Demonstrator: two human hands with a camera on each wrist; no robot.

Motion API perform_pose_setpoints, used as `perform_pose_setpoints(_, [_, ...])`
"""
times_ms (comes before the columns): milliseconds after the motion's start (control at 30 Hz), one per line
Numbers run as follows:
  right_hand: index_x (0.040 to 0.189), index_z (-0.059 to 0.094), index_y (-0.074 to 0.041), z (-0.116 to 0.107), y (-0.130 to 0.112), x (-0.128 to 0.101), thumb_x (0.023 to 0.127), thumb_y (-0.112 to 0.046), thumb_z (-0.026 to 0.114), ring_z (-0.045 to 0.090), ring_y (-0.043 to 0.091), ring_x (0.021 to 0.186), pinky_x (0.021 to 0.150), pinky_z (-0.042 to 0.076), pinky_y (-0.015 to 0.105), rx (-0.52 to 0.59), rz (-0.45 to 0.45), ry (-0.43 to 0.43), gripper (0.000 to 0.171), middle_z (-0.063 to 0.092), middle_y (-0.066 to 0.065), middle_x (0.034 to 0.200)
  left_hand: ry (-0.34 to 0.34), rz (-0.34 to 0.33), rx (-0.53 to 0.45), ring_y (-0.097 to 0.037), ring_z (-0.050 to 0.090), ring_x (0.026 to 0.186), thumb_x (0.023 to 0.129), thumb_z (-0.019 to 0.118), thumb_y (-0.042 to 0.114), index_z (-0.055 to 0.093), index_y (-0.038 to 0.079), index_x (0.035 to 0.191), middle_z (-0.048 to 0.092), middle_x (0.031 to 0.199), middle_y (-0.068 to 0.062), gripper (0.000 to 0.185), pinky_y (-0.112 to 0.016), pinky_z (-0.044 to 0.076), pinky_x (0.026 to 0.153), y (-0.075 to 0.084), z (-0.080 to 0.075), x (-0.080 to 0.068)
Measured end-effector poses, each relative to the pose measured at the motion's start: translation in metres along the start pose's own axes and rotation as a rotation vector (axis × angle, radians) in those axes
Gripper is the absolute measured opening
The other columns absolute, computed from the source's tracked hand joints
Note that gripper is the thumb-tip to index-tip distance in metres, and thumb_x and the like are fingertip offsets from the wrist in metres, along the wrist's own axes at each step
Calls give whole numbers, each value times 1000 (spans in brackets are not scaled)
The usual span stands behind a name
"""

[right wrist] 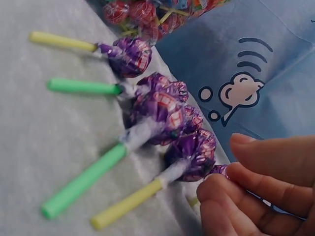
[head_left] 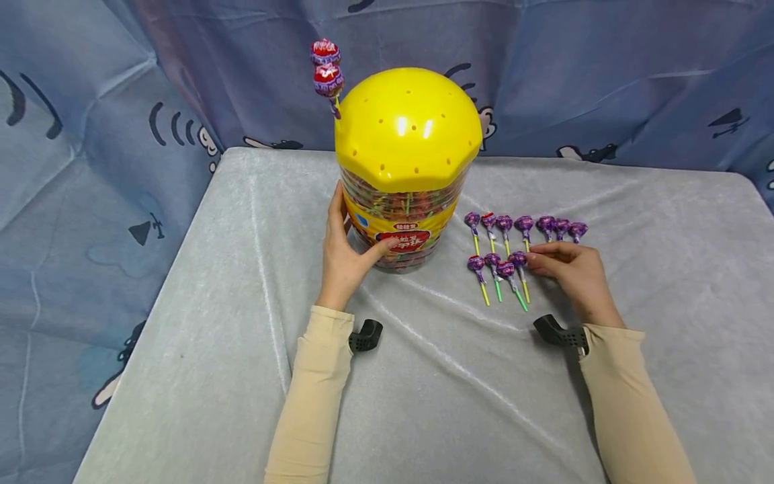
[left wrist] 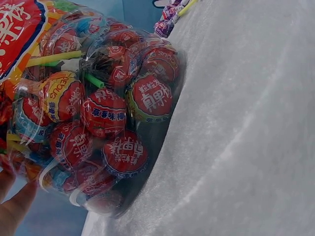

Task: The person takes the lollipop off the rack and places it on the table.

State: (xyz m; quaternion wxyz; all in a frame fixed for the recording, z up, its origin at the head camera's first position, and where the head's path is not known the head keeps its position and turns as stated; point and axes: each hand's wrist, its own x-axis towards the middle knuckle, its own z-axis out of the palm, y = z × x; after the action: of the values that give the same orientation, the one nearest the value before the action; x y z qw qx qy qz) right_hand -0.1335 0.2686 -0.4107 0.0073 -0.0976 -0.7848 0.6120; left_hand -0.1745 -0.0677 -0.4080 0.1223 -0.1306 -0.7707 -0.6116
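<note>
Left hand (head_left: 346, 250) is on the left side of the lollipop tub (head_left: 404, 222): palm flat on the clear wall, fingers together and running up the side, thumb hooked across the front just below the red label (head_left: 403, 240). The tub stands upright at the centre-back of the grey-covered table (head_left: 242, 336), capped by a yellow domed lid (head_left: 408, 128) with small holes; two red-wrapped lollipops (head_left: 327, 70) stick up from the lid's back-left edge, one above the other. In the left wrist view the tub wall is packed with red-wrapped lollipops (left wrist: 103, 113) and only a fingertip edge shows at bottom left. Right hand (head_left: 571, 269) rests on the cloth to the right of the tub, fingers loosely curled and close together, tips at the rightmost pop of the near row of purple-wrapped lollipops (head_left: 502, 267). In the right wrist view the fingertips (right wrist: 224, 189) are touching or just beside the wrapper of the yellow-stick pop (right wrist: 189, 155); can't tell if it's an actual pinch. Purple pops lie in two rows: seven in the far row (head_left: 525, 225), four in the near row, sticks yellow or green and pointing toward the person. Blue printed cloth backdrop (head_left: 605, 67) behind and to the left of the table.
</note>
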Motion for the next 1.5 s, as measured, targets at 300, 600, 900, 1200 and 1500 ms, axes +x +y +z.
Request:
perform_pose_setpoints(300, [92,70,2,3,-7,-2,85,2,68,67,9,72,65,56,18,216,-82,-36,7,70,-1,81,6,-5,10,-14,28,136,67,65,68,8,18,153,23,152,-5,114,-32,28,111,1,-2,1])
perform_pose_setpoints(600, [97,71,4,2,-27,-11,83,4,69,67,13,74,69,56,20,299,-142,-29,14,70,4,87,-12,-7,10,-15,28,136,67,63,71,8,18,153,22,153,-5,115,-33,29,111,2,3,1])
perform_pose_setpoints(900, [101,67,11,20,-69,-16,84,6,67,68,16,78,75,56,23,331,-244,-70,18,71,9,91,-17,-4,14,-15,26,137,71,66,64,8,19,153,19,154,-4,110,-34,29,111,0,3,0])
perform_pose_setpoints(1200, [103,63,17,49,-130,-18,82,10,66,66,25,84,78,56,27,428,-411,-145,22,68,16,93,-18,5,15,-15,25,138,76,71,52,7,19,153,18,155,-3,106,-38,29,111,-1,1,-1])
perform_pose_setpoints(1500, [97,65,18,78,-190,-19,78,10,71,63,28,80,79,54,29,397,-569,-168,21,68,18,89,-14,-9,21,-15,24,139,78,78,31,7,20,153,17,155,-2,104,-36,28,112,2,-1,0])
